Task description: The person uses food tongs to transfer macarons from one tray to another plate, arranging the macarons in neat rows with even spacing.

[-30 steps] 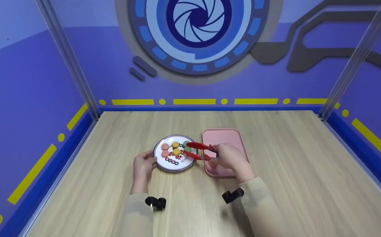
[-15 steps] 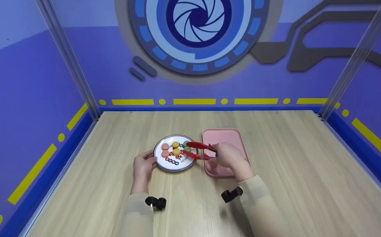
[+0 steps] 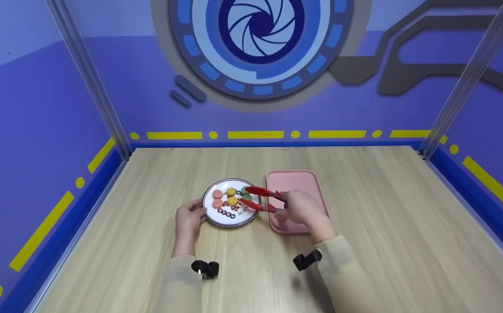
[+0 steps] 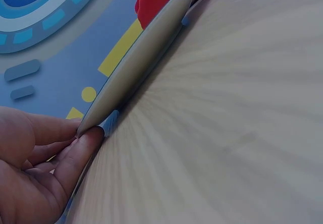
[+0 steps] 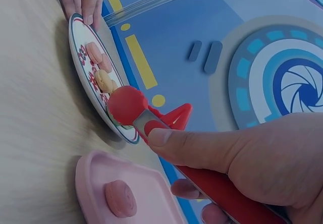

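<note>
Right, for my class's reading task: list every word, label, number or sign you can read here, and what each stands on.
None can be read.
Plate, red marks: too blurred.
Plate, row of round badges: too small.
Pink tray, wall: no lettering visible.

Pale beige sleeves (image 3: 347,266) with a small black camera (image 3: 307,260) at each wrist.

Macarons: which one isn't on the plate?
The pink macaron on the pink tray; the six others visible sit on the white plate.
</note>
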`<act>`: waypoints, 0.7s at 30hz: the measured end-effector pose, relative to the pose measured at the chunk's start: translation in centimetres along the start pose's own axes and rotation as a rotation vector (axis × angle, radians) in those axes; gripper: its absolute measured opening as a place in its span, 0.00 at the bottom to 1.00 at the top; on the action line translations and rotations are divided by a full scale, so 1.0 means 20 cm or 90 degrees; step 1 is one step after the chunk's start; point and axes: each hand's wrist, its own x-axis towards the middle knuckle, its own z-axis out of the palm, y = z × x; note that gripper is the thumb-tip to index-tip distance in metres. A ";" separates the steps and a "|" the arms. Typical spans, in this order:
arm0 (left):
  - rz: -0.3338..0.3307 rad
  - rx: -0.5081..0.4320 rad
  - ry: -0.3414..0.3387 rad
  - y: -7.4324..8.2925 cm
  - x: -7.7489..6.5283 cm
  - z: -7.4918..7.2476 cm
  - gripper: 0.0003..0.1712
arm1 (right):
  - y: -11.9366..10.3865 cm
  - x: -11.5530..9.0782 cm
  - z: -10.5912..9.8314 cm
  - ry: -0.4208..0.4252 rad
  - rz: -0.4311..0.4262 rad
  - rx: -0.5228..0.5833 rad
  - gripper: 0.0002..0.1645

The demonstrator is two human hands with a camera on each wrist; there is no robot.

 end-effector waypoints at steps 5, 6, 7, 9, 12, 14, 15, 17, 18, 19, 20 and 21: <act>-0.004 0.003 0.000 0.00 0.00 0.00 0.26 | 0.02 -0.02 0.01 0.008 -0.026 0.048 0.15; -0.005 0.001 -0.001 0.00 0.00 0.00 0.26 | 0.03 -0.03 0.01 0.014 -0.031 0.054 0.15; -0.007 0.000 -0.001 0.00 0.00 0.00 0.26 | 0.03 -0.03 0.00 0.019 -0.035 0.057 0.15; -0.011 0.001 0.000 0.00 -0.01 0.00 0.26 | 0.05 -0.04 0.00 0.030 -0.042 0.063 0.15; -0.014 0.007 0.002 0.01 -0.01 0.00 0.26 | 0.07 -0.06 -0.02 0.038 -0.051 0.077 0.16; -0.016 0.009 0.003 0.01 -0.01 0.00 0.26 | 0.08 -0.07 -0.03 0.037 -0.056 0.089 0.16; -0.017 0.007 0.003 0.01 -0.01 0.00 0.26 | 0.09 -0.08 -0.03 0.037 -0.059 0.094 0.16; -0.017 0.005 0.004 0.01 -0.01 0.00 0.26 | 0.12 -0.10 -0.05 0.035 -0.063 0.103 0.16; -0.018 0.005 0.004 0.01 -0.01 0.00 0.26 | 0.13 -0.11 -0.06 0.034 -0.067 0.104 0.16; -0.018 0.005 0.005 0.01 -0.01 0.00 0.26 | 0.14 -0.12 -0.07 0.033 -0.072 0.107 0.16; -0.019 0.005 0.005 0.01 -0.01 0.00 0.26 | 0.16 -0.13 -0.08 0.031 -0.077 0.111 0.15; -0.020 0.006 0.005 0.01 -0.01 0.00 0.26 | 0.17 -0.14 -0.09 0.028 -0.081 0.113 0.15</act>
